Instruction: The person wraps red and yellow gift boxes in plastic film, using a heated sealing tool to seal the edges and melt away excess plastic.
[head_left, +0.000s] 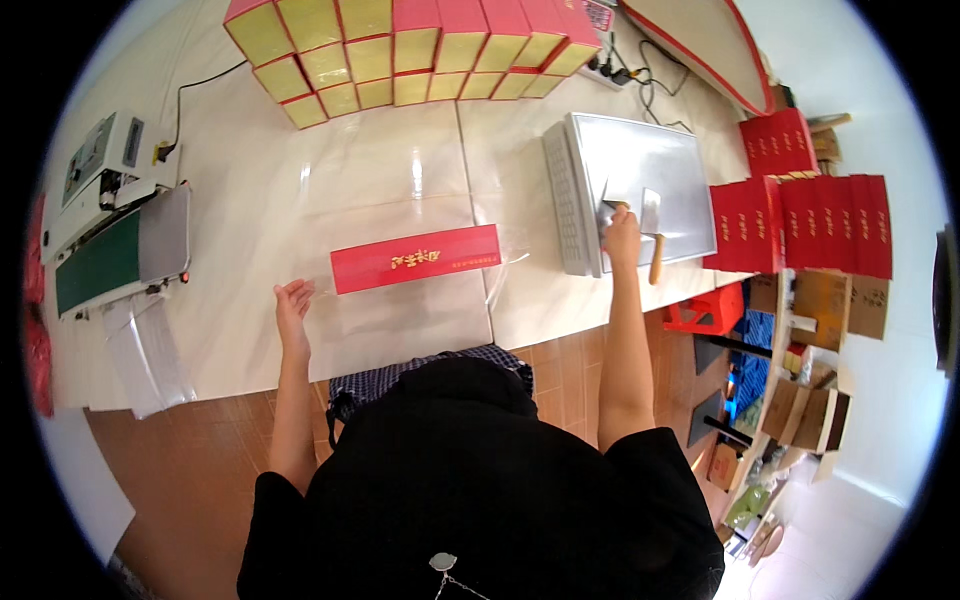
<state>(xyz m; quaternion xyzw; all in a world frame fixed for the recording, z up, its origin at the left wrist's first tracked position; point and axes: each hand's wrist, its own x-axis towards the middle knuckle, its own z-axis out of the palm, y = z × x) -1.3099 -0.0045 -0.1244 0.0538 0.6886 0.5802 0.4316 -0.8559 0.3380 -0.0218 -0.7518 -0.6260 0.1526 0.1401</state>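
A long red box with gold writing (416, 258) lies slightly tilted on the table, with clear plastic film (504, 262) around its ends. My left hand (294, 296) is just off the box's left end, fingers apart and holding nothing. On the right, my right hand (622, 232) grips the handle of a scraper (609, 202) at the metal top of a flat hot plate (637, 157). Most of that handle is hidden by my fingers. Beside it, a second scraper with a wooden handle (656, 259) rests on the plate.
Stacked red and gold boxes (409, 56) line the back. A sealing machine (112, 187) with a green belt stands left, above clear plastic bags (146, 352). A power strip with cables (615, 73) lies behind the plate. More red boxes (795, 225) and a red stool (705, 309) are at right.
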